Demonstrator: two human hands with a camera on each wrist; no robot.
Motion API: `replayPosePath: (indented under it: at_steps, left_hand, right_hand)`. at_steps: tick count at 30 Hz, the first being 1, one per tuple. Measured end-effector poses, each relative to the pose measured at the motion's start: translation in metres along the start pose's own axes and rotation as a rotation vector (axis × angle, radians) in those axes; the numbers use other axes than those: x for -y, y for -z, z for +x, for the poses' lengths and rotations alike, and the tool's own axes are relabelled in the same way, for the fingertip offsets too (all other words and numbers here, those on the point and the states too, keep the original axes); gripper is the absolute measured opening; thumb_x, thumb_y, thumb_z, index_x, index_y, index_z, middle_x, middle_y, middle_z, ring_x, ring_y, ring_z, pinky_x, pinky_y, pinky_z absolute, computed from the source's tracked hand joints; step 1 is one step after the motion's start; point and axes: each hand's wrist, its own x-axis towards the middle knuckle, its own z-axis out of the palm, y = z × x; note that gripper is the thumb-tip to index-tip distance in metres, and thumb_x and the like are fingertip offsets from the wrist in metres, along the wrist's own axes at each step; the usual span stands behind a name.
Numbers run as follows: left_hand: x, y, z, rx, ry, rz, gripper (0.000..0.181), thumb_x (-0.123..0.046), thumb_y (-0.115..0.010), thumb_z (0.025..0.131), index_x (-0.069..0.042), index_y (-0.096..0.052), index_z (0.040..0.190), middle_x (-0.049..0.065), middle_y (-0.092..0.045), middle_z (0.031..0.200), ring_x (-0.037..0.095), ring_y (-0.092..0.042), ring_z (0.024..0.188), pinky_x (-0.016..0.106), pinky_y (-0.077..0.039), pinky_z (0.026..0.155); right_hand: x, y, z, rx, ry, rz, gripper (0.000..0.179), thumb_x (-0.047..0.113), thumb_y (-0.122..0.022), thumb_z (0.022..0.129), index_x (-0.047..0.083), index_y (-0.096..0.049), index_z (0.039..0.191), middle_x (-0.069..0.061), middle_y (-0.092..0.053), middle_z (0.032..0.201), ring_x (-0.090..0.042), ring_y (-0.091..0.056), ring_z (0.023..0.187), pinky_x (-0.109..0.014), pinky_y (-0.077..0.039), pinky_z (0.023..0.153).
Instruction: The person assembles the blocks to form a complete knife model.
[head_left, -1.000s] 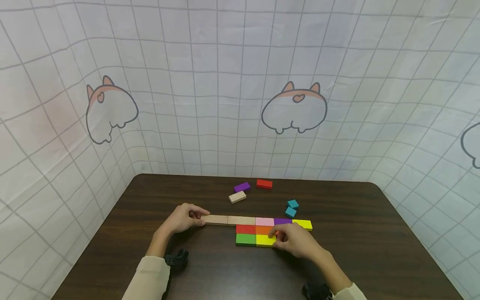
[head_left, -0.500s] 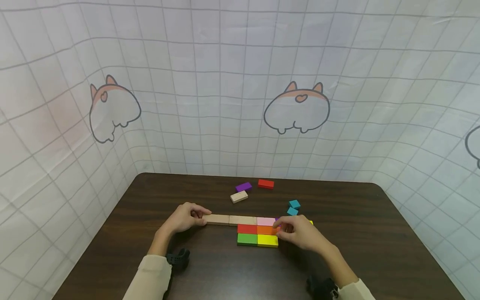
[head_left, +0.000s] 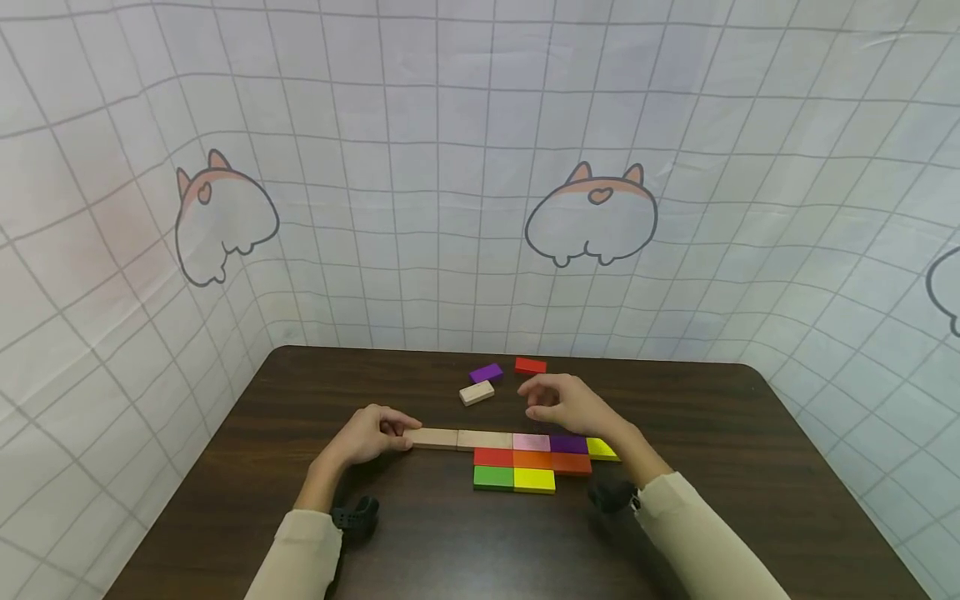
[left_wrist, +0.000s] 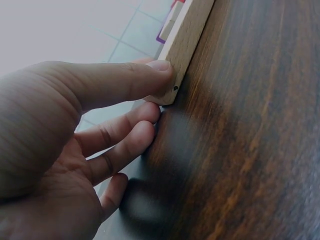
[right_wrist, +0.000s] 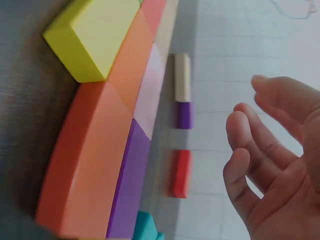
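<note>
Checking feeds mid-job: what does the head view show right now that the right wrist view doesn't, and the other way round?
Only head: the left hand pinching the outer end of the end wooden block, and a black band at that wrist.

Only right wrist: teal blocks at the bottom edge, partly cut off.

Both: the right hand holding nothing, the pink block, and the loose red block.
</note>
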Motion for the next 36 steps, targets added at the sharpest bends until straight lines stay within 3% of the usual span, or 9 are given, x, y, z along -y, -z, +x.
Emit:
replayPosePath:
  at_steps: [8, 18, 26, 36]
  left_hand:
    - [0.001, -0.001, -0.001, -0.002, -0.008, -0.009, 0.025, -0.014, -0.082, 0.087, -0.018, -0.081, 0.111, 0.0, -0.065, 0.087, 0.017, -0.054, 0.073, 0.029, -0.046, 0.064]
    - [0.001, -0.003, 0.0, 0.001, -0.007, 0.008, 0.025, -0.015, -0.082, 0.087, -0.019, -0.08, 0.112, -0.001, -0.065, 0.087, 0.016, -0.055, 0.073, 0.029, -0.046, 0.064]
    - [0.0, -0.003, 0.001, -0.001, 0.004, 0.008, 0.025, -0.014, -0.082, 0.087, -0.019, -0.08, 0.112, -0.001, -0.065, 0.087, 0.017, -0.055, 0.073, 0.03, -0.046, 0.064]
    - [0.002, -0.002, 0.001, -0.001, 0.007, -0.002, 0.025, -0.014, -0.082, 0.087, -0.019, -0.081, 0.111, 0.0, -0.065, 0.087, 0.017, -0.055, 0.073, 0.03, -0.046, 0.064]
  right_hand:
    - [-0.011, -0.019, 0.046, 0.121, -0.07, 0.032, 0.049, 0.018, -0.074, 0.095, 0.009, -0.059, 0.14, -0.015, -0.066, 0.128, -0.022, -0.066, 0.103, -0.039, -0.057, 0.087]
    - [-0.016, -0.036, 0.074, 0.127, -0.114, -0.012, 0.06, 0.012, -0.076, 0.092, 0.013, -0.053, 0.148, -0.017, -0.062, 0.137, -0.031, -0.061, 0.119, -0.049, -0.052, 0.1]
    - [-0.018, -0.04, 0.085, 0.146, -0.099, -0.009, 0.058, 0.01, -0.075, 0.093, 0.018, -0.055, 0.148, -0.015, -0.064, 0.125, -0.024, -0.061, 0.102, -0.039, -0.055, 0.088]
    - [-0.014, -0.044, 0.095, 0.175, -0.062, -0.014, 0.053, 0.002, -0.076, 0.09, 0.009, -0.063, 0.14, -0.01, -0.062, 0.097, -0.015, -0.049, 0.078, -0.025, -0.041, 0.068]
